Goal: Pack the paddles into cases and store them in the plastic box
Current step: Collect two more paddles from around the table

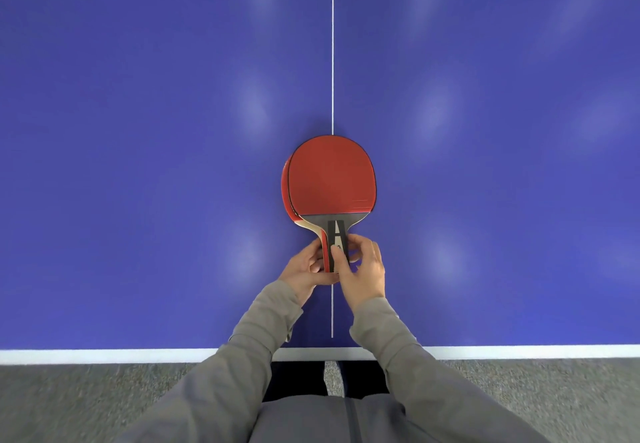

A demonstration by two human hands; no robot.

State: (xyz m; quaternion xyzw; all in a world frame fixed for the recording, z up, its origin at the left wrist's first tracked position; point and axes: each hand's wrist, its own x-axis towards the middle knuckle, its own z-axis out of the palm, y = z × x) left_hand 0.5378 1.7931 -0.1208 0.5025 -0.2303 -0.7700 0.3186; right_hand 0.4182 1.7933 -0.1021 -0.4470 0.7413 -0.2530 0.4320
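Observation:
Two red-faced paddles are stacked face to face above the blue table, blades pointing away from me. The upper paddle covers most of the lower paddle, which shows only as a red sliver along the left edge. Both handles meet at the near end. My left hand grips the handles from the left and below. My right hand pinches the black-and-grey handle from the right, thumb on top. No case or plastic box is in view.
The blue table-tennis table fills the view, with a white centre line and a white near edge. Grey carpet lies below the edge.

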